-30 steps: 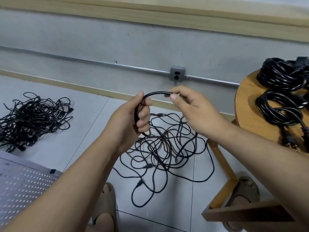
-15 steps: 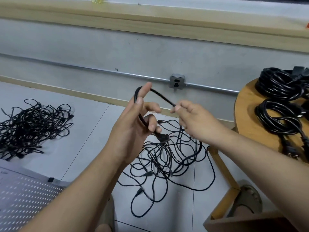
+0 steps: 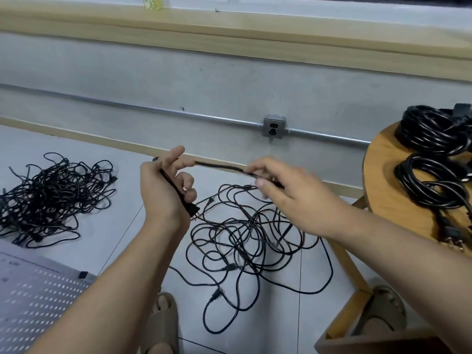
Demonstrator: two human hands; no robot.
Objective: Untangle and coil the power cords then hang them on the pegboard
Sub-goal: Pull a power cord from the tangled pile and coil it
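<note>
My left hand [image 3: 163, 190] grips one end of a black power cord [image 3: 222, 166], with its plug sticking out below the palm. The cord runs right to my right hand [image 3: 286, 195], which pinches it between thumb and fingers; that hand is blurred. From there the cord drops into a loose tangle of black cords [image 3: 245, 241] on the floor tiles below both hands. A second, denser tangle [image 3: 51, 198] lies on the floor at the left. The white pegboard [image 3: 33, 302] lies flat at the bottom left.
A round wooden table [image 3: 383, 190] at the right carries coiled black cords [image 3: 434, 159]. A wall socket [image 3: 273, 127] sits on a metal conduit along the grey wall. My sandalled feet [image 3: 163, 323] stand by the tangle, near the table's wooden legs [image 3: 350, 272].
My hands have moved apart, stretching the cord nearly straight between them where it was an arched loop. The right hand has slid rightwards along the cord. The view has tilted up slightly.
</note>
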